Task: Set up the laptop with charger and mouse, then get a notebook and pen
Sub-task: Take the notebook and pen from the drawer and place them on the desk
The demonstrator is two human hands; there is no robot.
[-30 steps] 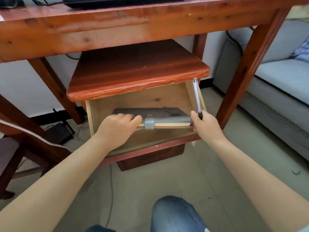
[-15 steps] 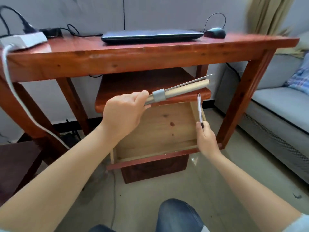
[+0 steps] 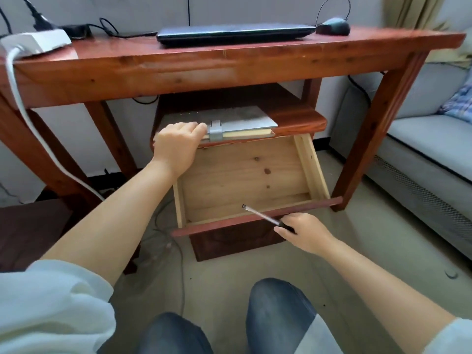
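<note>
Since half a second ago my left hand (image 3: 178,146) has carried the notebook (image 3: 237,123) from mid-air above the drawer onto the top of the small cabinet (image 3: 301,118) under the desk; it now lies flat there, grey cover up, its pale page edge facing me, near edge about flush with the cabinet's front. My left fingers are curled over the notebook's near-left corner, just beside the grey elastic clasp (image 3: 215,132). My right hand (image 3: 306,233) has dropped from the drawer's right wall to in front of the drawer's front panel and is closed around the dark grip end of the pen (image 3: 263,217); the pen slants up and left, its clear tip over the drawer's front rim. The drawer (image 3: 310,164) stands pulled out, bare pale wood inside, nothing in it that I can see. On the desk (image 3: 229,65) above: closed laptop (image 3: 235,34), mouse (image 3: 333,28) to its right, white power strip (image 3: 35,42) at far left.
</note>
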